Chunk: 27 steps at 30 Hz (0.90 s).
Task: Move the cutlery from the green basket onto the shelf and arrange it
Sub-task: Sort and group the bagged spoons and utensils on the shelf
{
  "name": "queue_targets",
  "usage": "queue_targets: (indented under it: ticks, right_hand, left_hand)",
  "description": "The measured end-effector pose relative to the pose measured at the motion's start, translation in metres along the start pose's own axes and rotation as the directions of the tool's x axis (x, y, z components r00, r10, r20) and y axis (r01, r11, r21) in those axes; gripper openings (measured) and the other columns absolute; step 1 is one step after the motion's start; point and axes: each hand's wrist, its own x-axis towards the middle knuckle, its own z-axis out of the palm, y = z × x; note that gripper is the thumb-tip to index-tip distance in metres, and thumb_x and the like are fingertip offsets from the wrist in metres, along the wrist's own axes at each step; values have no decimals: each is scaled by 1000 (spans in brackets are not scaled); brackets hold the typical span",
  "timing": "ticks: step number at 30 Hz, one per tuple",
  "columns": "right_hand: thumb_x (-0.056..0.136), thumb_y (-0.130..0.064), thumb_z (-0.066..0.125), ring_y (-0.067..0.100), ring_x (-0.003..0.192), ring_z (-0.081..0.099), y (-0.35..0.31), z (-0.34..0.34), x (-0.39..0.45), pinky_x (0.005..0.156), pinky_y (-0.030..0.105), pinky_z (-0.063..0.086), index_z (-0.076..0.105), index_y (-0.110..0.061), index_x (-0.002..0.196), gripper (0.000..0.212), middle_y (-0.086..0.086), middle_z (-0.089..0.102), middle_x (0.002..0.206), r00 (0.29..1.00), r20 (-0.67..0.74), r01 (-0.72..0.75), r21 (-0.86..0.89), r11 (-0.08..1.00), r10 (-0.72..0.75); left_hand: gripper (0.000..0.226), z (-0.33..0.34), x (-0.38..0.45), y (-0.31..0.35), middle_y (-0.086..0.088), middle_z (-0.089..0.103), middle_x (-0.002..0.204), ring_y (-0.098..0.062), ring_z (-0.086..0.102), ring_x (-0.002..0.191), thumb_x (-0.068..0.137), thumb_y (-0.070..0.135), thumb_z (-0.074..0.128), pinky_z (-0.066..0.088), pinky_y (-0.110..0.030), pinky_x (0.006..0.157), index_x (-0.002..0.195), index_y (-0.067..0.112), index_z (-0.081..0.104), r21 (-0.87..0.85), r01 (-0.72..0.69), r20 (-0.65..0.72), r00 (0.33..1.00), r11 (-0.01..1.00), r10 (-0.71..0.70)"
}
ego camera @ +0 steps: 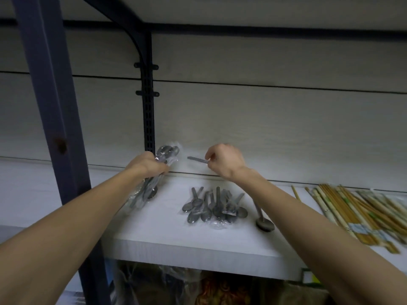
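Above the shelf (176, 243), left hand (147, 166) grips a plastic-wrapped spoon bundle (154, 179); right hand (224, 161) pinches a single utensil handle (197, 159). Sorting step under way. Next: lay it beside the spoon pile (213, 205). Green basket unseen.

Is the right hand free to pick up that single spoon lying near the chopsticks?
Probably not yet: the right hand already pinches a grey handle. The lone spoon lies uncovered on the shelf, below that forearm.

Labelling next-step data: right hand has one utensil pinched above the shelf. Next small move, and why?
Probably lower the single utensil in the right hand onto the spoon pile on the shelf; the left hand holds a wrapped bundle.
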Motion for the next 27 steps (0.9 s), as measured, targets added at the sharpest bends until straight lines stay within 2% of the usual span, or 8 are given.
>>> queue_targets:
  ticks: [3,6,9,13,16,19,22,27]
  right_hand:
    - [78,-21,68,20,97,68,8,-13,-12,84,30,56,78,-24,101,25,-4,75,97,987,40,-158,174,972,153]
    - [80,-24,76,14,81,70,5,-15,-25,76,25,54,79,-16,92,16,-6,72,75,963,181,-245,283,927,200]
    - [84,-37,75,18,80,73,3,-10,-33,77,31,55,75,-7,100,33,3,77,88,902,373,-349,337,874,217]
    - [92,-32,69,20,92,67,5,-13,-39,72,28,52,50,-8,139,56,8,67,112,924,325,-355,526,773,204]
    - [95,-17,66,18,88,64,2,-11,-47,68,28,52,40,-13,148,60,3,62,109,935,329,-321,624,712,133]
    - [92,-3,65,17,77,64,3,-2,-51,61,28,52,47,-10,144,55,3,61,94,942,296,-320,663,677,156]
    - [91,3,63,19,76,67,9,2,-54,64,30,56,56,-6,132,43,9,69,94,936,309,-346,720,602,170]
    - [94,-9,67,19,72,69,13,-4,-53,64,30,58,63,-13,105,12,10,73,90,929,331,-370,819,439,166]
  left_hand:
    - [26,2,-3,5,-10,64,82,-23,59,73,79,32,76,44,-32,65,83,10,63,-170,-29,4,1000,985,30]
    - [17,2,-9,14,-10,64,78,-23,60,67,77,20,77,45,-28,59,81,11,62,-265,-86,31,995,960,98]
    - [19,3,-15,18,-9,70,87,-24,67,76,79,19,77,57,-35,69,90,16,63,-138,-213,108,968,967,228]
    - [19,12,-29,22,-1,68,90,-19,65,81,81,26,75,52,-34,72,92,26,59,128,-403,139,912,906,386]
    - [18,24,-41,25,4,64,88,-19,62,82,83,27,72,46,-33,66,92,28,56,224,-501,170,865,836,473]
    - [24,36,-45,23,1,62,90,-24,60,85,82,37,69,40,-34,64,97,30,51,363,-534,182,845,764,503]
    - [32,43,-44,19,-1,62,95,-26,60,88,79,40,67,42,-36,66,103,29,50,392,-535,201,844,748,498]
    - [28,42,-38,11,-3,63,100,-31,60,93,82,39,65,41,-37,68,101,28,49,381,-515,122,851,768,510]
